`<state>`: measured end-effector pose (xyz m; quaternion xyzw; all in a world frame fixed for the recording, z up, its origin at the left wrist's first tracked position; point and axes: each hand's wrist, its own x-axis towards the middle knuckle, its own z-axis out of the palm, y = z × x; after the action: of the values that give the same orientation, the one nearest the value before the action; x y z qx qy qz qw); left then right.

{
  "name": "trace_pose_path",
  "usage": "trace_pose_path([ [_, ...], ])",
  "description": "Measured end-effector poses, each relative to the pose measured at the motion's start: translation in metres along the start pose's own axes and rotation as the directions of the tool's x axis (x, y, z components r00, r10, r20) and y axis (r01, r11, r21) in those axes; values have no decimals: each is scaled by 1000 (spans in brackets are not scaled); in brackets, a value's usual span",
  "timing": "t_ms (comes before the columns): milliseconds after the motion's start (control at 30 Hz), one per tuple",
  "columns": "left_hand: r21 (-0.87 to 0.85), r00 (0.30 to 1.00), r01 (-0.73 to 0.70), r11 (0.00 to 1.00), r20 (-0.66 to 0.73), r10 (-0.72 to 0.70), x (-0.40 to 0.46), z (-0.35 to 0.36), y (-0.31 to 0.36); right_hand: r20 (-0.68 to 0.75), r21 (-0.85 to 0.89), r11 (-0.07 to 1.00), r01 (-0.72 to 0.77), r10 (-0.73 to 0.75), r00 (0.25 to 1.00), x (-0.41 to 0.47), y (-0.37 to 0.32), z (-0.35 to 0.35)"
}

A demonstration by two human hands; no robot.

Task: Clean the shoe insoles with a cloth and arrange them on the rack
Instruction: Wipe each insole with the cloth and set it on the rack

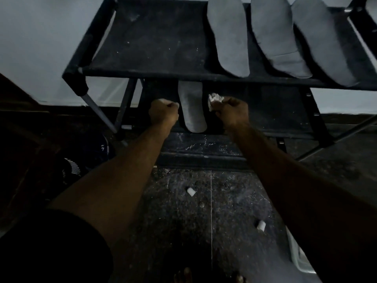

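Observation:
One grey insole (192, 108) lies on the lower shelf (275, 111) of the black shoe rack (142, 48), heel toward me. My left hand (163, 111) is curled into a fist just left of the insole; a pale sliver shows at its top, and I cannot tell what it is. On the insole's right, my right hand (232, 111) grips a crumpled white cloth (214, 99). Three more grey insoles (228, 35) (275, 35) (318, 41) lie side by side on the right half of the top shelf.
The left half of the top shelf is bare black fabric. Two small white scraps (191, 191) (261, 225) lie on the dark speckled floor in front of the rack. A dark shoe (71, 170) sits at the left. A pale wall stands behind the rack.

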<state>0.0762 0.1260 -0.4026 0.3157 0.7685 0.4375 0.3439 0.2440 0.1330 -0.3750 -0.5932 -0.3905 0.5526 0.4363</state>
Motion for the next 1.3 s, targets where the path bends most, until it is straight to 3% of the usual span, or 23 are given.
trace_pose_path([
  [133,-18,999,41,999,10,-41,13,3,0,18,-44,998,-37,38,999,15,13,13],
  [333,79,999,-27,997,37,25,14,10,-1,-6,-87,995,-45,44,999,20,16,24],
  [533,-39,996,6,999,86,-2,-4,7,2,-1,-114,993,-43,43,999,5,14,23],
  [833,-256,971,126,958,227,-67,-126,-35,5,55,38,999,22,-24,998,-104,8,-26],
  [1000,-377,967,183,908,237,-97,-208,-62,14,55,7,999,43,-43,998,-166,10,-52],
  [1300,-486,924,247,838,379,-52,-295,-95,24,214,94,992,84,-103,971,-251,2,-98],
])
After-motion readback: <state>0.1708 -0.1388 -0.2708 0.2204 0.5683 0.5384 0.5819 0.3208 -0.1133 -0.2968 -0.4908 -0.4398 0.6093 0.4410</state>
